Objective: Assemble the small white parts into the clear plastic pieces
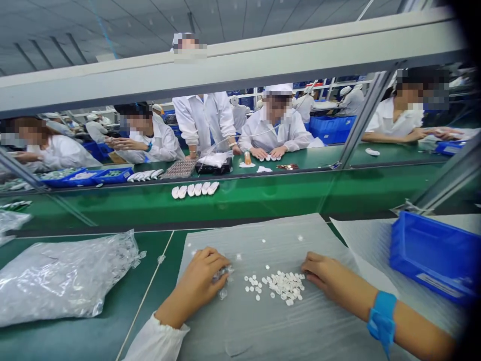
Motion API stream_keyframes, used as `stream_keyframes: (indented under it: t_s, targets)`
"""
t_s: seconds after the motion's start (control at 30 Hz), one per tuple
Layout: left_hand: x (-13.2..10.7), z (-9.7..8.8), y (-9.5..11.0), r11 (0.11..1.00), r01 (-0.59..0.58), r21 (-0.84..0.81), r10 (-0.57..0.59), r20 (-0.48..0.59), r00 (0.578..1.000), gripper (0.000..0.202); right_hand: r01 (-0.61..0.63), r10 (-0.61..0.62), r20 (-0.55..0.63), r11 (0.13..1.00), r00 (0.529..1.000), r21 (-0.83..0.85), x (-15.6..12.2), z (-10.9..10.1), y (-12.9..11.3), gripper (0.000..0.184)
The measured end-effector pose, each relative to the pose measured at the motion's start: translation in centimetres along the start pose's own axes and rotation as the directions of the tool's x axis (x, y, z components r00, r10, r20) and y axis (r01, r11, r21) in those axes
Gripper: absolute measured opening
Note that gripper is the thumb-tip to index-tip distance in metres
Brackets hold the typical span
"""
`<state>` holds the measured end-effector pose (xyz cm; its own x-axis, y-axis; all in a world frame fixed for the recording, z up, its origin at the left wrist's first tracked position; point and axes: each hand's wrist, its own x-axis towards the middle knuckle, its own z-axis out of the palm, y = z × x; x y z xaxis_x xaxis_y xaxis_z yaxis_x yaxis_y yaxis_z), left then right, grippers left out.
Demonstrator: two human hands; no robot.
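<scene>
While I watch through the head camera, I take the foam sheet (263, 326) on the green counter (93, 336) as my mark. Off the sheet's left edge, well apart from it, lies a big clear bag (63, 278) stuffed with small pale parts.

On the sheet's left part rests the left hand (201, 283), knuckles up. Its fingers are curled shut around a crumpled clear packet (223, 276), which pokes out at the fingertips.

Near the sheet's middle sits a loose pile of small white pieces (283, 286), with a few strays scattered toward the sheet's far edge. Just right of the pile the right hand (325, 273) lies palm down, with its bent fingertips touching the pile's rim. I cannot tell whether they pinch a piece or merely rest there. A blue wristband (382, 313) rings that forearm.

Past the sheet's right edge stands a blue bin (432, 255). Beyond the sheet's far edge, other people in white coats work at their own places.

As I judge it, the step in hand is handling the pieces one lot at a time: packet in one hand, pile under the other. Pieces this tiny call for a light fingertip pinch and a steady packet.
</scene>
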<state>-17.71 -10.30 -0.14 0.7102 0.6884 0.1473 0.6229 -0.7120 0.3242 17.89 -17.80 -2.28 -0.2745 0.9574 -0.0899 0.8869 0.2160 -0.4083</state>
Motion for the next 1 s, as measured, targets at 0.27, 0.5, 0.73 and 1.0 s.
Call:
stream_keyframes:
  t_s: [0.27, 0.5, 0.73, 1.0]
  targets:
    - [0.2, 0.4, 1.3, 0.995, 0.056, -0.082, -0.058, -0.025, 0.998, 0.025, -0.019, 0.034, -0.082, 0.984, 0.996, 0.177, -0.2, -1.9, -1.2, 0.022]
    - [0.7, 0.7, 1.4, 0.948, 0.095, -0.305, -0.144, -0.144, 0.979, 0.019, 0.029, 0.066, -0.095, 0.658, 0.993, 0.752, 1.0, -0.4, -6.0, 0.022]
    - [2.9, -0.7, 5.3, 0.503, 0.311, -0.806, -0.442, 0.069, 0.894, 0.026, 0.000, 0.127, -0.040, 0.294, 0.991, 0.956, 2.3, 2.8, -4.4, 0.031]
    - [5.4, 0.2, 7.9, 0.118, 0.338, -0.934, -0.455, 0.252, 0.854, 0.036, 0.029, 0.141, -0.056, 0.191, 0.988, 0.981, 2.1, 3.0, -4.3, 0.032]
